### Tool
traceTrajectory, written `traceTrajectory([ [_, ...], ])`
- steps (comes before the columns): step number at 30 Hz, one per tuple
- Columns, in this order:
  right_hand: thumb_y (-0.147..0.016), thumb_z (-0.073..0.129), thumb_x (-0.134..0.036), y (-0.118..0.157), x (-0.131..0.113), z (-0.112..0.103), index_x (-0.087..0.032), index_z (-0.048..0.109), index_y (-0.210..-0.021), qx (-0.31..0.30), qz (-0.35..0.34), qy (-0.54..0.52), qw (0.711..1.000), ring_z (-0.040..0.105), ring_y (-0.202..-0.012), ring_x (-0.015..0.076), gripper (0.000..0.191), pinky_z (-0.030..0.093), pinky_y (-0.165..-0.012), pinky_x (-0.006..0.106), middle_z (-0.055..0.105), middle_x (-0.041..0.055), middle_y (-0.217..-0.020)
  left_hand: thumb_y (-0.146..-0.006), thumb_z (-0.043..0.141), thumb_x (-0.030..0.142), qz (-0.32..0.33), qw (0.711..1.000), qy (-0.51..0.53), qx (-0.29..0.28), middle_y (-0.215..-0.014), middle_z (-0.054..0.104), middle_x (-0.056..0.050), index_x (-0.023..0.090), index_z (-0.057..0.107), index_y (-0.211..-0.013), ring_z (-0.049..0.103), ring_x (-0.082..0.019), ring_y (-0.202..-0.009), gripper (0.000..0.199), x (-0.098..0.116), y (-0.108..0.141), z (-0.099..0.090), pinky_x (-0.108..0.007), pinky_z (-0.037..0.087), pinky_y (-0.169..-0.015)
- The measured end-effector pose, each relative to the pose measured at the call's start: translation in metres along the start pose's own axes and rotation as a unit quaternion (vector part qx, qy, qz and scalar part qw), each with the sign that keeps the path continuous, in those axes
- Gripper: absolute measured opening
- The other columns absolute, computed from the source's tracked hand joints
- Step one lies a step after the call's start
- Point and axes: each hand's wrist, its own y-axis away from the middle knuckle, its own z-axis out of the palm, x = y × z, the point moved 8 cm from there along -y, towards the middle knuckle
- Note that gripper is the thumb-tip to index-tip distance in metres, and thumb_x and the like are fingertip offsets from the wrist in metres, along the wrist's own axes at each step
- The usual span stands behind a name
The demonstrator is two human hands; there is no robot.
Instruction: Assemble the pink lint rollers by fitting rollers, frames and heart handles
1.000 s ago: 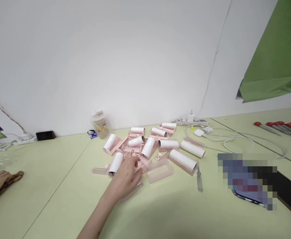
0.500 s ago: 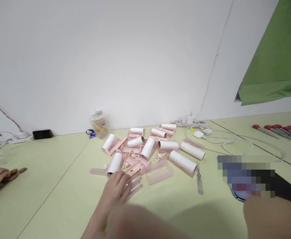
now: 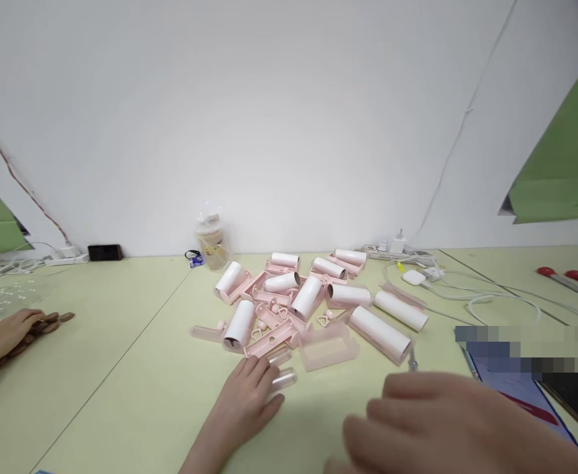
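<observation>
- And here the left hand (image 3: 247, 398) is reaching palm-down, fingers lying close together, thumb standing apart; it's pinching nothing that shows, its fingertips meeting the clear plastic pieces (image 3: 286, 379).
- The right hand (image 3: 432, 421) is hovering in the foreground, blurred, fingers curling inward; whether it's holding anything, I cannot tell.
- Those clear pieces are lying on the desk (image 3: 121, 395), just beside the left thumb and partly hiding under the fingers. They're looking thin and slick, so a light grip along the edges should be serving better than a hard press from above.
- Just beyond, pink frames (image 3: 272, 339) are overlapping in a tangle; easing one up slowly would be sparing its neighbours a knock.
- A white roll (image 3: 240, 322) is leaning close by, and round things like that are asking for a steadying touch.
- To the right, a pale pink tray (image 3: 328, 352) is lying near the frames, its thin walls calling for gentle fingers.
- Further right, a tablet (image 3: 521, 395) is lying beyond the right hand, so a low sweep that way would be risking a bump.
- Far left, a co-worker's hand (image 3: 15, 332) is touching brown pieces (image 3: 66, 317), well apart from all this.
</observation>
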Motion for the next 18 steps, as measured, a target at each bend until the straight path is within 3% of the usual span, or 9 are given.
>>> traceTrajectory([
  [3, -0.087, 0.049, -0.026, -0.004, 0.021, -0.005, -0.024, 0.059, -0.071, -0.059, 0.054, -0.009, 0.997, 0.053, -0.05, 0.0111, 0.019, 0.034, -0.048, 0.025, 0.061, -0.0034, -0.059, -0.07, 0.051, 0.007, -0.041, 0.997, 0.059, -0.004, -0.08, 0.06, -0.003, 0.02, 0.051, -0.083, 0.055, -0.021, -0.075, 0.019, 0.007, 0.015, 0.006, -0.032, 0.046, -0.065],
  [5, -0.087, 0.046, -0.023, -0.005, 0.057, -0.004, -0.022, 0.059, -0.074, -0.031, 0.14, -0.052, 0.988, 0.056, -0.057, 0.012, 0.019, 0.038, -0.052, 0.023, 0.063, -0.0023, -0.066, -0.062, 0.053, 0.007, -0.081, 0.987, 0.139, -0.009, -0.075, 0.057, -0.001, 0.021, 0.049, -0.079, 0.054, -0.018, -0.069, 0.023, 0.008, 0.021, 0.009, -0.028, 0.044, -0.06],
  [7, -0.088, 0.043, -0.024, -0.008, 0.092, 0.001, -0.022, 0.06, -0.084, 0.016, 0.197, -0.084, 0.977, 0.059, -0.067, 0.014, 0.017, 0.042, -0.058, 0.023, 0.065, 0.0001, -0.079, -0.059, 0.053, 0.007, -0.125, 0.96, 0.249, -0.002, -0.074, 0.054, 0.0, 0.022, 0.045, -0.078, 0.051, -0.015, -0.066, 0.026, 0.007, 0.019, 0.006, -0.025, 0.042, -0.057],
  [9, -0.087, 0.042, -0.021, -0.018, 0.119, 0.01, -0.022, 0.06, -0.093, 0.047, 0.209, -0.074, 0.974, 0.06, -0.074, 0.0156, 0.019, 0.044, -0.062, 0.025, 0.065, 0.0018, -0.088, -0.062, 0.052, 0.006, -0.158, 0.914, 0.374, 0.005, -0.076, 0.052, 0.001, 0.022, 0.043, -0.08, 0.051, -0.014, -0.069, 0.025, 0.007, 0.008, 0.004, -0.025, 0.043, -0.062],
  [12, -0.08, 0.046, -0.012, -0.046, 0.142, 0.026, -0.018, 0.063, -0.087, 0.057, 0.202, -0.033, 0.977, 0.059, -0.075, 0.0184, 0.019, 0.042, -0.063, 0.028, 0.066, 0.0042, -0.085, -0.077, 0.05, 0.018, -0.143, 0.803, 0.578, 0.002, -0.073, 0.047, 0.003, 0.021, 0.042, -0.083, 0.053, -0.011, -0.068, 0.012, 0.018, -0.021, 0.009, -0.026, 0.045, -0.068],
  [14, -0.076, 0.05, -0.009, -0.065, 0.147, 0.036, -0.017, 0.064, -0.079, 0.055, 0.19, -0.024, 0.98, 0.059, -0.075, 0.0201, 0.017, 0.041, -0.064, 0.029, 0.066, 0.005, -0.081, -0.08, 0.051, 0.034, -0.115, 0.694, 0.71, -0.028, -0.066, 0.046, 0.005, 0.021, 0.041, -0.086, 0.052, -0.01, -0.054, 0.017, 0.029, -0.038, 0.02, -0.023, 0.047, -0.053],
  [16, -0.074, 0.052, -0.008, -0.081, 0.146, 0.045, -0.017, 0.065, -0.076, 0.054, 0.175, -0.022, 0.983, 0.059, -0.078, 0.0209, 0.016, 0.041, -0.067, 0.03, 0.066, 0.0052, -0.082, -0.078, 0.052, 0.042, -0.129, 0.582, 0.801, -0.058, -0.062, 0.048, 0.006, 0.022, 0.041, -0.087, 0.045, -0.007, -0.038, 0.025, 0.034, -0.045, 0.035, -0.017, 0.038, -0.033],
  [18, -0.075, 0.053, -0.008, -0.091, 0.141, 0.052, -0.017, 0.066, -0.079, 0.057, 0.162, -0.026, 0.985, 0.059, -0.081, 0.02, 0.016, 0.041, -0.069, 0.029, 0.066, 0.0049, -0.084, -0.077, 0.049, 0.045, -0.168, 0.497, 0.848, -0.068, -0.059, 0.048, 0.007, 0.022, 0.043, -0.086, 0.033, -0.003, -0.029, 0.026, 0.03, -0.043, 0.048, -0.013, 0.027, -0.025],
])
